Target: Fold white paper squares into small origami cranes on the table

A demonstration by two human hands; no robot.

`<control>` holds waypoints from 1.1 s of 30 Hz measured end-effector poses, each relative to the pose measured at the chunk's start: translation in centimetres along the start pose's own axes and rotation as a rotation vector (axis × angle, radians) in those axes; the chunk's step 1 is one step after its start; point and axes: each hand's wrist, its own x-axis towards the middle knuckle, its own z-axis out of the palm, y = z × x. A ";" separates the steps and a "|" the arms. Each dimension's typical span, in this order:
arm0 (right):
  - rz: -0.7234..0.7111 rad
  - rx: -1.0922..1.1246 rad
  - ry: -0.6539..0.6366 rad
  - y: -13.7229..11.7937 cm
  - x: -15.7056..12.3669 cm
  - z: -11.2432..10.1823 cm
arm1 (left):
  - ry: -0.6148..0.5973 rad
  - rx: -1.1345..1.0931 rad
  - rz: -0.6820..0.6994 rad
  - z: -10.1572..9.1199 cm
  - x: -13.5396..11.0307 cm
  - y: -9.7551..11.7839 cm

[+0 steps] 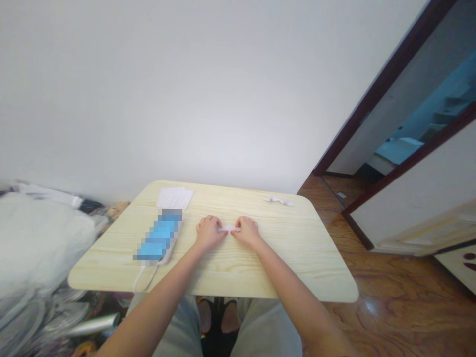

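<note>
Both hands rest low over the middle of a pale wooden table (297,258). A small strip of white folded paper (229,228) lies between them. My left hand (209,231) is closed, thumb and fingers pinching the paper's left end. At its right end, my right hand (247,230) pinches the paper in the same way. The fingers hide both ends, so only the paper's short middle part shows. Two small folded white paper pieces (278,201) with pointed tips lie near the far right edge of the table.
A stack of white paper sheets (174,198) lies at the far left of the table. In front of it is a phone with a blurred blue screen (158,238), its white cable (138,278) running off the near edge. A white wall (230,99) stands behind; a doorway opens right.
</note>
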 end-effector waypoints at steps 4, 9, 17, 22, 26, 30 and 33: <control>0.017 0.028 -0.114 0.2 0.7 -0.6 | -0.015 -0.028 -0.033 0.2 0.6 -0.4; -0.040 0.065 -0.164 0.4 0.9 -1.4 | -0.029 -0.034 -0.037 -0.2 0.6 0.1; -0.262 -0.098 -0.045 0.5 -2.4 -1.9 | 0.082 0.035 0.319 -0.1 -1.6 0.6; -0.353 -0.179 0.005 0.4 -4.7 -2.1 | 0.085 0.042 0.434 -0.5 -2.5 0.3; -0.446 -0.141 -0.017 0.5 -5.1 -2.1 | 0.087 0.063 0.499 -0.7 -2.8 0.0; -0.460 -0.084 0.005 0.9 -3.8 -2.0 | 0.060 0.051 0.545 -0.4 -2.6 -0.5; -0.503 -0.097 -0.027 1.1 -2.5 -1.9 | 0.037 0.030 0.550 -0.2 -2.2 -0.8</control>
